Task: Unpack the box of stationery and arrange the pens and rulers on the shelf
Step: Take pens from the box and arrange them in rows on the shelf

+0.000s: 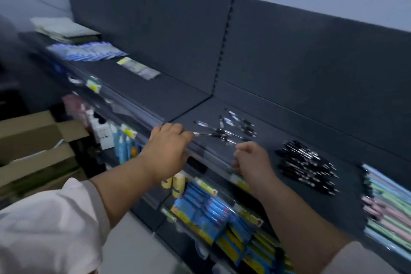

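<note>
Head view, left to right: an open cardboard box (33,138) sits at 9 o'clock, on the floor below the dark shelf (155,87), its flaps spread. Above it, at 10 o'clock, a stack of pale notebooks (64,29) lies at the shelf's far left end, with a fan of blue-and-white packets (89,51) beside it and a single clear packet (139,68) further along. Near centre, the person's left hand (169,149) rests knuckles-up on the shelf's front edge, fingers curled; motion blur hides whether that grip holds anything. Just past its fingertips, at 12 o'clock from the hand, a loose scatter of clear-barrelled pens (226,129) lies criss-crossed on the shelf top. The right hand (251,158) hovers at the front edge just right of them, its grip drawn narrow into a loose fist; what it holds, if anything, cannot be told. At 3 o'clock from that hand lies a tidy heap of black pens (309,164), and at the frame's right edge a row of pastel pens (387,202) in green, pink and blue. Below the shelf edge, at 6 o'clock, blue-and-yellow packets (206,213) hang on the lower tier.
</note>
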The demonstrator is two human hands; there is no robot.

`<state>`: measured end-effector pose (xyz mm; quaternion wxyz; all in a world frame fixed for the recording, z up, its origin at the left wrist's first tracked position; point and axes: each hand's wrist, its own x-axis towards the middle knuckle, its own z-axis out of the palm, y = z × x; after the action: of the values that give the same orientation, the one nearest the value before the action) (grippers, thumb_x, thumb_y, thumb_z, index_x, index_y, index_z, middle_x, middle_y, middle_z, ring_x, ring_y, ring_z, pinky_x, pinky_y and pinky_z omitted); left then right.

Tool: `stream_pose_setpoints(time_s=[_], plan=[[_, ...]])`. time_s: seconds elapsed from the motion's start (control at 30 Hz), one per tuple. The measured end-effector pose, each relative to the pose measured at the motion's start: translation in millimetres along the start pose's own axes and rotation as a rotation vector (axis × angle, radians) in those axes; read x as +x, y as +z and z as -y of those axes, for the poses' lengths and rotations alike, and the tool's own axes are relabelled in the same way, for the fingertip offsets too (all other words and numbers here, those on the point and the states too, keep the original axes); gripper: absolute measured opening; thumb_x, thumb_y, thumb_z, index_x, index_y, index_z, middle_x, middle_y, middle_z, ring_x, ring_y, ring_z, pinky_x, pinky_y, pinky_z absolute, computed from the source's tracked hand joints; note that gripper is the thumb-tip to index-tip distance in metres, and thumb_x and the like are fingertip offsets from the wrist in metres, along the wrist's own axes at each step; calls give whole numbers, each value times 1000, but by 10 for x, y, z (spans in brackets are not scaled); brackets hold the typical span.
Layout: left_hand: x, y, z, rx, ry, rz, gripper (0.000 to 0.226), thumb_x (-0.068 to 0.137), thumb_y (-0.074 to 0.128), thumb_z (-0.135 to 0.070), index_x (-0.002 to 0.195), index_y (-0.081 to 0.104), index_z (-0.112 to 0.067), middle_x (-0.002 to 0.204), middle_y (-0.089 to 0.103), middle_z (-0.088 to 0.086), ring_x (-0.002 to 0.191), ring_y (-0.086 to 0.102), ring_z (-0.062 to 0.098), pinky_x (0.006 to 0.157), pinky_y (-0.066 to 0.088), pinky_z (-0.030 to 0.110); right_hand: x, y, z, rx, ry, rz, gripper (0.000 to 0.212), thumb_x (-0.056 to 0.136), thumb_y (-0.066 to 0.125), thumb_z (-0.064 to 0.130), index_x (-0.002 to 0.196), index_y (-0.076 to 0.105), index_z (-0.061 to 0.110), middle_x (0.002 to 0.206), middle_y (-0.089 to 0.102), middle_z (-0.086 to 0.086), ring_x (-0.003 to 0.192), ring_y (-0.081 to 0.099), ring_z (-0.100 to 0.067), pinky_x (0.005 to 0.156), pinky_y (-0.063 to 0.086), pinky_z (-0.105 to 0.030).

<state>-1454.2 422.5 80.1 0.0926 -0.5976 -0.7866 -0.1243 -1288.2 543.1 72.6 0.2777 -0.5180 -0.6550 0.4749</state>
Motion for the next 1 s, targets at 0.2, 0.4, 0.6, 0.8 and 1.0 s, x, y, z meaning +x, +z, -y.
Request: stream_pose_setpoints(time_s=[0.2, 0.4, 0.6, 0.8, 1.0], plan=[[-684, -402, 1220, 79, -151, -10, 54, 84, 60, -35, 134, 46, -22, 124, 50, 5, 119, 45, 30, 94, 34, 39, -429, 1199, 526, -577, -602, 220, 42, 90, 52, 27, 128, 56, 10, 123, 60, -13, 115, 54, -32, 100, 39, -34], [-1393, -802, 2215, 152, -369, -15, 57, 89, 53, -44, 140, 36, -25, 135, 44, 0, 125, 40, 25, 98, 32, 35, -762, 2186, 998, -803, -807, 345, 52, 98, 44, 34, 147, 31, 21, 153, 30, -1, 140, 24, -21, 116, 20, -33], [-1874, -946, 2936, 181, -574, -33, 52, 90, 51, -45, 137, 40, -24, 135, 45, 1, 123, 42, 25, 98, 33, 35, -886, 3109, 1360, -850, -942, 439, 54, 98, 45, 36, 147, 30, 18, 150, 33, -2, 138, 28, -22, 115, 21, -36], [-2048, -854, 3634, 223, -721, 5, 50, 90, 51, -46, 134, 43, -24, 133, 47, 0, 120, 44, 23, 98, 35, 36, -718, 4051, 1598, -841, -968, 605, 58, 99, 44, 39, 149, 26, 18, 154, 29, -2, 141, 24, -23, 115, 21, -36], [-1855, -584, 4581, 217, -861, 57, 50, 91, 50, -44, 136, 42, -24, 134, 46, 0, 124, 41, 23, 100, 32, 36, -176, 5241, 1825, -848, -1037, 745, 58, 97, 49, 37, 148, 29, 18, 151, 32, 0, 138, 28, -21, 114, 25, -35]])
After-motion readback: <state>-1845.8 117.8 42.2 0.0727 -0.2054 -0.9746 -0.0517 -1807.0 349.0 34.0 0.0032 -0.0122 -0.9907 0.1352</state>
